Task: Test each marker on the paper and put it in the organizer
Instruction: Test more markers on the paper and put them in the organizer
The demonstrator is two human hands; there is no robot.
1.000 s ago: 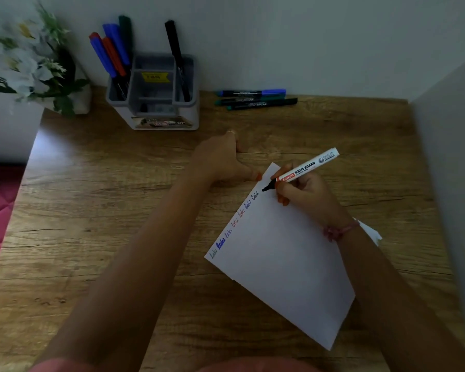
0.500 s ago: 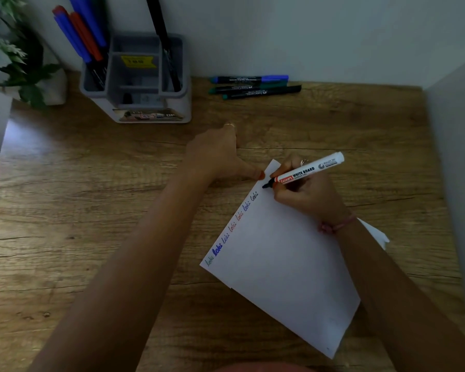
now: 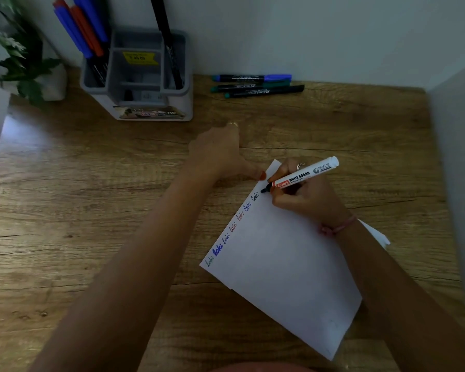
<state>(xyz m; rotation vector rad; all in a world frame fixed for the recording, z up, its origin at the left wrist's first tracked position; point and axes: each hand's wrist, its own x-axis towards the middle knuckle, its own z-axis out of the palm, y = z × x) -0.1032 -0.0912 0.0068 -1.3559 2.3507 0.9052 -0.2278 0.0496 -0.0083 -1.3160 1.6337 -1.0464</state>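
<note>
A white sheet of paper (image 3: 285, 267) lies tilted on the wooden desk, with a row of small written words along its left edge. My right hand (image 3: 304, 194) grips a white whiteboard marker (image 3: 305, 174), its black tip touching the paper near the top corner. My left hand (image 3: 220, 154) rests on the desk with its thumb pressing that top corner; whether it holds anything is hidden. The grey organizer (image 3: 142, 76) stands at the back left, with blue and red markers (image 3: 83, 30) in its left slot and a black one (image 3: 167, 41) in its right slot.
Three markers (image 3: 255, 85) lie side by side on the desk against the back wall, right of the organizer. A plant with white flowers (image 3: 8, 57) stands at the far left. A wall panel (image 3: 457, 162) bounds the desk on the right.
The view has shifted slightly closer and lower. The marker tip has moved a little along the paper's top edge; my left hand stays on the corner.
</note>
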